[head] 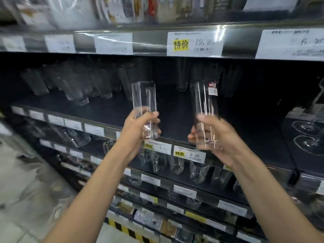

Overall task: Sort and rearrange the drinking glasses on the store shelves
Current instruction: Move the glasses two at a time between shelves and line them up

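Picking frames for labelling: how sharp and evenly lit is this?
Head view: motion blur smears the top goods and floor; the wide lens bends shelf edges; glare streaks the left glass, right glass and tag strip; back glasses sit in shadow.

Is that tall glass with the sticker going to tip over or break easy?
Probably tippy: the glass is tall and narrow, so a nudge might topple it. Likely fragile too; its walls look thin and clear. Smooth sides may be slippery; the right hand grips it low.
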The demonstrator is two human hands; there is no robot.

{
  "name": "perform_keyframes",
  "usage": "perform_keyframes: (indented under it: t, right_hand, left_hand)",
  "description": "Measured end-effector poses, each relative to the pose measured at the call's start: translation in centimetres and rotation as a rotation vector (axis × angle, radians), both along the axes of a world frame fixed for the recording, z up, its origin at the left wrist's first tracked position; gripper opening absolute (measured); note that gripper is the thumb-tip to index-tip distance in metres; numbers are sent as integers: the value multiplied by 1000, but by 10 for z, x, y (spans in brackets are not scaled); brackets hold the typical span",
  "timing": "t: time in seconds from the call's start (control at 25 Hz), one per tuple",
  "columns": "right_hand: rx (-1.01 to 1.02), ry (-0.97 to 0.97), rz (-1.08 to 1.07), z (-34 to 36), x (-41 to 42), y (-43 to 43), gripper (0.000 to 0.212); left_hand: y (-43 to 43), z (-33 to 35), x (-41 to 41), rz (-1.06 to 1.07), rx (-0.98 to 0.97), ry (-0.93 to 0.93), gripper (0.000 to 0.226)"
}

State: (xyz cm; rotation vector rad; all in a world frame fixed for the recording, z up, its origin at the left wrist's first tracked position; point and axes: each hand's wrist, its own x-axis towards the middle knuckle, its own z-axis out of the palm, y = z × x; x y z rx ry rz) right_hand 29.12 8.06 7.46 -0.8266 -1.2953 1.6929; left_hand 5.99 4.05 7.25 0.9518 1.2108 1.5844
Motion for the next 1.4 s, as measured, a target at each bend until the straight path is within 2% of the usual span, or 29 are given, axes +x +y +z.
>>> perform_keyframes:
  t: [0.12, 0.32, 0.56, 0.72, 0.92, 1.04, 1.12, 1.28, 1.4]
  right_hand:
    - [-20, 88, 118, -8, -43, -29, 60]
    - [-11, 140, 347, -8, -128, -66, 65]
    - [-9, 149, 611, -2, -240, -98, 59]
    - [-11, 119, 697, -3, -317, -115, 53]
    - [-18, 124, 666, 0, -407, -123, 43]
    - [-23, 135, 583, 1, -461, -123, 55]
    - [-30, 154, 533, 0, -490, -121, 56]
    - [-48, 152, 449, -1, -537, -112, 46]
    - [-37, 170, 394, -2, -567, -99, 26]
  left_hand:
    - [-56, -1, -30, 133, 2, -20, 55]
    - [-144, 3, -82, 305, 59, -10, 47]
    - [-212, 5, -153, 509, 101, -26, 47]
    - [-241, 1, -215, 637, 80, -25, 46]
    - [-248, -1, -305, 660, 57, -29, 55]
    - [-247, -3, -365, 613, 47, -12, 44]
    - [-246, -5, -400, 582, 42, -29, 47]
    - [-232, -7, -462, 527, 23, -39, 67]
    - [-212, -8, -504, 466, 54, -45, 64]
